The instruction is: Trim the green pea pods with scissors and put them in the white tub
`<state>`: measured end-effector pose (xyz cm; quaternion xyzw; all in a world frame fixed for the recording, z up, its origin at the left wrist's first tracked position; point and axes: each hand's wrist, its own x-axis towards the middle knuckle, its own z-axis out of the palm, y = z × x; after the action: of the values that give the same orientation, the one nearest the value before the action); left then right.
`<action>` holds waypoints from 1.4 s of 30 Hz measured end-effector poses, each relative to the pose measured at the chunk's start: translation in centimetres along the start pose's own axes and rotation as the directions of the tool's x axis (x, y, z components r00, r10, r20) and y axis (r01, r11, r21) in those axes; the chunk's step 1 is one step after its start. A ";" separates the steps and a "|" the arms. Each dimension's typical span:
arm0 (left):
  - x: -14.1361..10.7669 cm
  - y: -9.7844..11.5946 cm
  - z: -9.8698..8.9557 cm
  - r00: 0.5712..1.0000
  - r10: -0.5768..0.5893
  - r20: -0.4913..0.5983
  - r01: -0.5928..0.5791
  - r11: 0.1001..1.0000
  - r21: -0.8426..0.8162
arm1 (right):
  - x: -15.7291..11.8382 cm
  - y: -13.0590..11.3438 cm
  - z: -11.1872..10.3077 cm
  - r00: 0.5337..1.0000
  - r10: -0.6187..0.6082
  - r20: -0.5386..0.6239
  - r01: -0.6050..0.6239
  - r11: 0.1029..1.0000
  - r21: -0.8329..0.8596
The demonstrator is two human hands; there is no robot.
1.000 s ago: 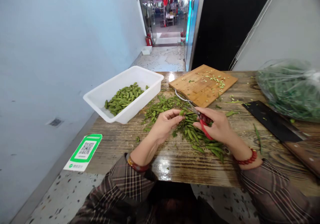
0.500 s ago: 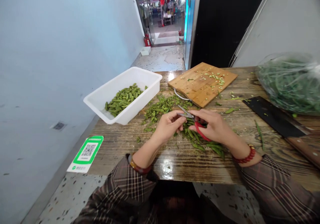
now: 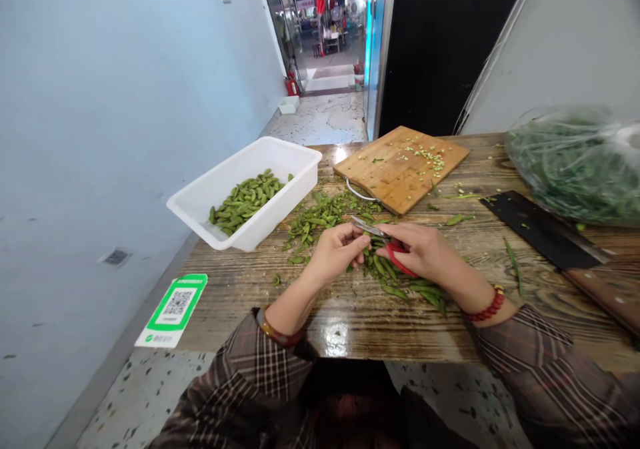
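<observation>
My right hand (image 3: pixel 423 252) is closed around the red handles of a pair of scissors (image 3: pixel 371 228). The blades point left, over the fingertips of my left hand (image 3: pixel 340 252). Thumb and fingers of that left hand are pinched on an edamame pod, which they mostly hide. Loose edamame pods (image 3: pixel 395 293) lie below and beside my right hand. A heap of green pods and trimmings (image 3: pixel 320 217) spreads just beyond my left hand. More pods (image 3: pixel 247 199) fill part of a white plastic tub (image 3: pixel 273 225) at the left.
A wooden cutting board (image 3: pixel 373 162) with small pale-green bits lies at the back. To the right are a cleaver (image 3: pixel 545 232) and a clear plastic bag of greens (image 3: pixel 575 169). A green QR-code card (image 3: pixel 175 309) is at the table's left corner.
The scissor blades, spread apart before, have come together near my left fingertips. My left hand keeps its pinch in nearly the same place. The view has shifted slightly.
</observation>
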<state>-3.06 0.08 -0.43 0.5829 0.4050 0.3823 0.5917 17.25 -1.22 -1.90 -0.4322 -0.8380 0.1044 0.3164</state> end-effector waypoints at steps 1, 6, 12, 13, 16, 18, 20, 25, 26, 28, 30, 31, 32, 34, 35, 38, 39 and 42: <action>0.0 0.1 0.0 1.000 -0.004 0.002 0.004 1.000 -0.002 | 0.1 0.0 0.0 1.000 -0.002 0.010 0.002 1.000 0.016; 0.2 0.6 -0.5 0.994 -0.018 -0.108 -0.008 0.972 -0.234 | 0.4 0.4 0.0 0.992 0.064 -0.111 -0.054 0.994 0.093; 0.6 1.0 -1.6 0.972 -0.055 -0.229 -0.074 0.853 -0.517 | 0.3 0.4 0.1 0.982 0.092 -0.163 -0.077 0.992 0.098; 0.6 1.0 -1.7 0.968 -0.058 -0.243 -0.083 0.843 -0.532 | 0.2 0.3 0.1 0.988 0.071 -0.140 -0.058 0.994 0.098; 0.7 0.9 -1.8 0.959 -0.064 -0.277 -0.113 0.808 -0.578 | 0.1 -0.2 -0.1 0.997 0.050 -0.052 -0.044 0.994 0.096; 0.7 1.0 -1.7 0.956 -0.075 -0.283 -0.119 0.784 -0.609 | 0.0 -0.4 -0.2 0.998 0.068 0.008 -0.069 0.993 0.092; 0.6 1.0 -1.5 0.958 -0.088 -0.272 -0.107 0.771 -0.628 | 0.1 -0.5 -0.2 0.994 0.095 0.050 -0.099 0.991 0.090; 0.4 0.8 -0.9 0.967 -0.119 -0.226 -0.038 0.807 -0.589 | 0.2 -0.5 -0.1 0.990 0.133 0.043 -0.137 0.986 0.093; 0.4 0.7 -0.9 0.966 -0.123 -0.228 -0.033 0.816 -0.578 | 0.2 -0.5 -0.1 0.989 0.141 0.031 -0.144 0.985 0.092; 0.4 0.6 -0.8 0.961 -0.126 -0.246 -0.039 0.819 -0.572 | 0.1 -0.4 0.0 0.989 0.146 0.022 -0.148 0.985 0.091; 0.4 0.6 -0.8 0.953 -0.127 -0.274 -0.059 0.812 -0.580 | 0.1 -0.3 0.0 0.990 0.137 0.026 -0.139 0.987 0.085; 0.4 0.6 -0.9 0.950 -0.127 -0.286 -0.068 0.809 -0.583 | 0.0 -0.3 0.1 0.990 0.135 0.028 -0.137 0.987 0.079; 0.5 0.6 -0.9 0.947 -0.126 -0.296 -0.075 0.808 -0.584 | 0.0 -0.2 0.1 0.990 0.138 0.029 -0.140 0.987 0.075; 0.5 0.6 -0.9 0.947 -0.117 -0.300 -0.082 0.814 -0.575 | 0.0 -0.2 0.1 0.987 0.157 0.028 -0.159 0.984 0.074; 0.5 0.6 -0.9 0.948 -0.110 -0.298 -0.084 0.819 -0.568 | 0.0 -0.2 0.1 0.986 0.167 0.026 -0.168 0.983 0.078; 0.4 0.6 -0.7 0.948 -0.083 -0.306 -0.100 0.837 -0.538 | 0.1 -0.3 0.1 0.984 0.180 0.018 -0.181 0.980 0.078; 0.4 0.6 -0.6 0.947 -0.073 -0.313 -0.108 0.844 -0.525 | 0.1 -0.3 0.0 0.983 0.181 0.019 -0.182 0.981 0.074; 0.1 0.6 -0.2 0.945 -0.038 -0.324 -0.122 0.880 -0.459 | 0.2 -0.6 -0.1 0.981 0.183 0.055 -0.188 0.978 0.090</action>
<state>-3.15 0.30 0.17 0.3589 0.3780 0.5728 0.6327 16.83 -1.39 -1.46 -0.4906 -0.7952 0.1830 0.3058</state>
